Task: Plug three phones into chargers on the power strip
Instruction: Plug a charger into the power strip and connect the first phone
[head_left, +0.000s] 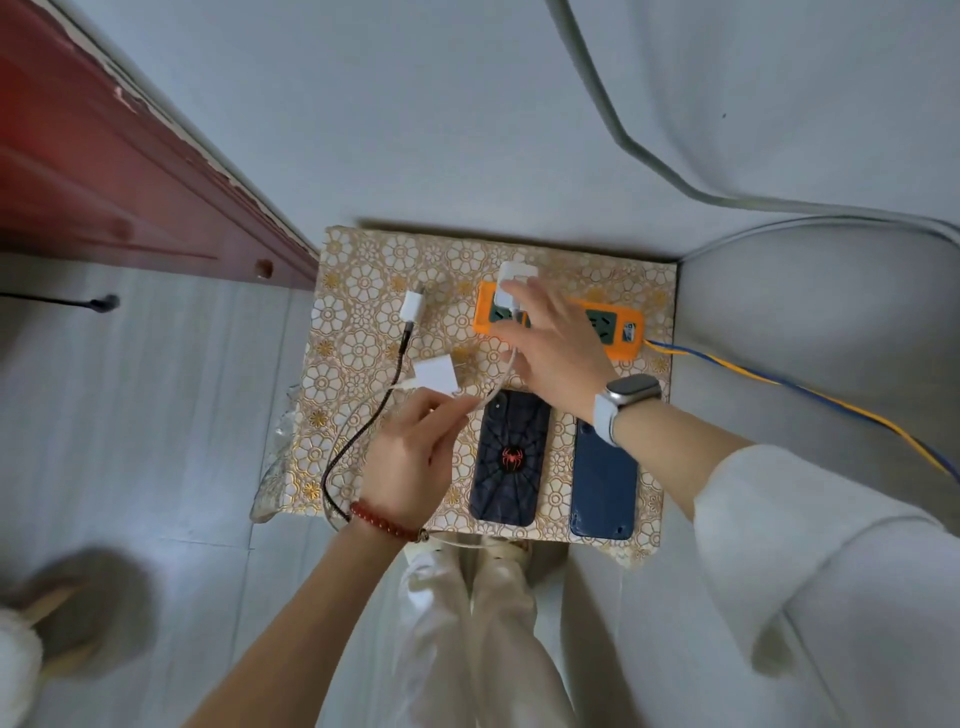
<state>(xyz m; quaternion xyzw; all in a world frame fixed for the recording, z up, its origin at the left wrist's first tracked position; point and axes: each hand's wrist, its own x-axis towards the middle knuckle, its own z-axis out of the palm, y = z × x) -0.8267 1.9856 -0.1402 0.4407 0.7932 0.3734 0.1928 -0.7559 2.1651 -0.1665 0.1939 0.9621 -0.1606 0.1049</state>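
Observation:
An orange power strip (618, 325) lies at the back of the small table (363, 270). My right hand (556, 348) reaches over it, fingers on a white charger (511, 283) seated at the strip's left end. My left hand (410, 457) pinches that charger's white cable (501, 379) near its free end. Two phones lie face down at the front: one with a spider case (511, 457), one dark blue (605, 483). A second white charger (436, 374) and a third (413, 306) with a black braided cable (358, 436) lie loose on the left. No third phone shows.
The table has a gold flower-patterned cover and stands against a pale wall. A blue-and-yellow cord (789, 384) runs right from the strip. A red wooden door (104, 171) is on the left. My legs (478, 623) stand below the table's front edge.

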